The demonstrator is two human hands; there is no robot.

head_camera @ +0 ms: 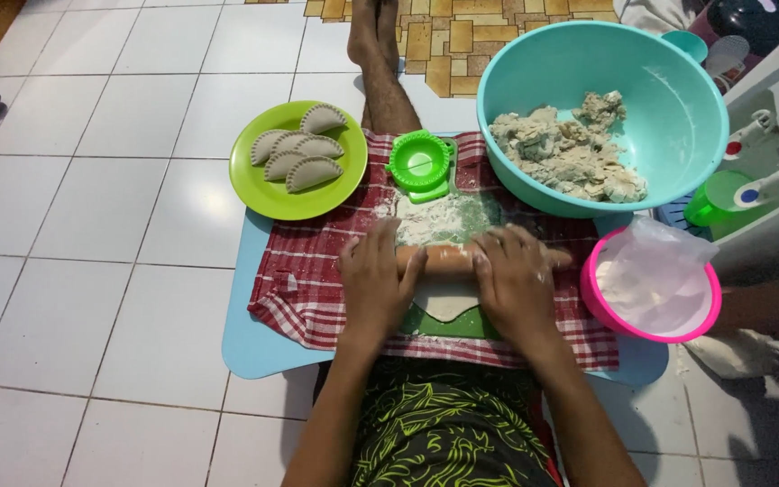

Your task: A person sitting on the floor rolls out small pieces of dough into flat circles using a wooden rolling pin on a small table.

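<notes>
Turquoise bowl [678, 126], beyond the right fingers, is filled with crumbly filling [565, 153]; five folded dumplings [297, 149] are held by a green plate [268, 194] beyond the left fingers. Both the left hand [377, 281] and right hand [514, 278] are laid flat, fingers loosely spread, on a wooden rolling pin [448, 259]. Pale flattened dough [446, 302] is seen between the hands, just under the pin.

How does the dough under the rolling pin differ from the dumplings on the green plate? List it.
1. The dough sheet lies flat and open; the dumplings are folded into half-moons.
2. The dough sheet is one pale piece on the floured green board; the dumplings are five greyer pieces on the green plate.
Both look uncooked.
</notes>
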